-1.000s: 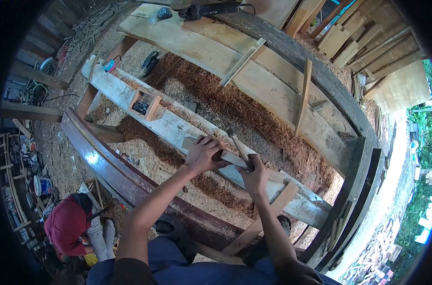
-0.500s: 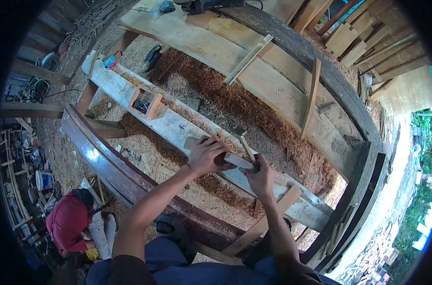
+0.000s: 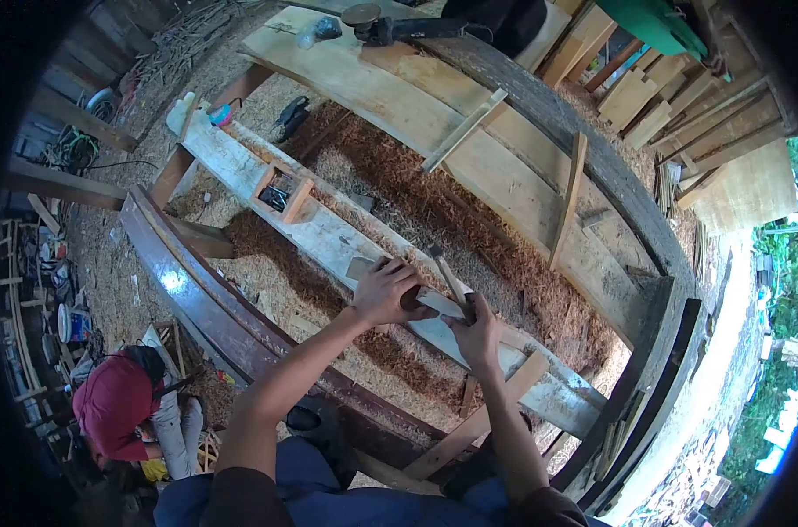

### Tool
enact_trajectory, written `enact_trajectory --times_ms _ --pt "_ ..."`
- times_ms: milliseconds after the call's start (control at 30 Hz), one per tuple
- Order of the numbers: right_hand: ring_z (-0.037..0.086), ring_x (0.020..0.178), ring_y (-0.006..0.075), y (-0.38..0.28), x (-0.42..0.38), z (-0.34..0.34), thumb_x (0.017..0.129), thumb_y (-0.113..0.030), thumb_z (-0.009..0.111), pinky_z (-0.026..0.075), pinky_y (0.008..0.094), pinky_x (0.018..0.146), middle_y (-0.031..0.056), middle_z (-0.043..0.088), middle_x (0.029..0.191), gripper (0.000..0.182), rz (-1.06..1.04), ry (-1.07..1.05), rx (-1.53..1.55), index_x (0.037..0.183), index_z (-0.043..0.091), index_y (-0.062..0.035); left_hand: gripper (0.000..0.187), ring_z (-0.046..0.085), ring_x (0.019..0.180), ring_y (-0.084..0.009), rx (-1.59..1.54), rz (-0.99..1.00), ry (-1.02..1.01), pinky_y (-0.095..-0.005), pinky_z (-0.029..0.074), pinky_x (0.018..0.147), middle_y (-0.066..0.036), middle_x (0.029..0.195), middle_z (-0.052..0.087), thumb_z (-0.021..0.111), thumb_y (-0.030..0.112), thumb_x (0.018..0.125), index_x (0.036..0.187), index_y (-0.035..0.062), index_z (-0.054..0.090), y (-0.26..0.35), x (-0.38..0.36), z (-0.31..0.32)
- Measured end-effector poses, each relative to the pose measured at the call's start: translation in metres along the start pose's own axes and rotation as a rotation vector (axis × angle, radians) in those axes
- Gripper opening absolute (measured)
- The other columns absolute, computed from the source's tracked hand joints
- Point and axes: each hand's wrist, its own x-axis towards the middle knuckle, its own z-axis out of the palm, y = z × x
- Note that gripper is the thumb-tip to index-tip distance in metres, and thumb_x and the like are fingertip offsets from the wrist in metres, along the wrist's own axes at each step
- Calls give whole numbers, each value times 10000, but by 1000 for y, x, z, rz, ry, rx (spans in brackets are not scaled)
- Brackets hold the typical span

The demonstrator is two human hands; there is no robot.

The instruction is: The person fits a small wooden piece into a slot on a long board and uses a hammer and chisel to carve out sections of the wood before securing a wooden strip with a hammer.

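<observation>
Over the white-worn plank, my left hand is closed around a pale piece of wood, with a dark brown surface showing under its fingers. The piece's other end reaches my right hand, which is closed with its thumb against it. A small hammer with a light wooden handle rises from the right hand's fingers, head up and away from me. Farther left on the plank stands a small wooden box with dark metal bits inside.
Across the shavings lies a wide board assembly with cross battens and an angle grinder on it. A glossy brown curved beam runs nearest me. At lower left crouches a person in a red top. A green object shows at upper right.
The view has shifted slightly, bringing the green object and more of the grinder into sight. The hammer leans further left over the wood; both hands keep their hold.
</observation>
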Motion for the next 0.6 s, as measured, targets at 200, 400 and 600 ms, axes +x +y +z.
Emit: enact_trajectory --times_ms 200,400,600 --pt "677 796 167 17 -2 7 742 -137 917 536 341 714 118 772 1065 495 42 18 130 1094 592 -9 573 599 1131 -246 28 -10 7 -426 485 980 -45 1133 662 771 660 772 975 127 718 1 -2 3" --pt "664 790 116 -1 5 -12 738 -106 906 530 324 717 75 782 1113 483 36 -98 77 1078 576 -11 578 597 1125 -246 21 0 -25 -427 483 967 -34 1107 673 779 652 767 984 119 725 -1 -2 3" --pt "741 877 278 -10 10 -20 754 -165 876 555 382 754 76 774 1026 445 58 -150 34 1123 640 -85 484 627 1102 -225 -81 -40 -55 -410 482 989 -7 1108 688 856 556 720 989 170 738 2 0 -3"
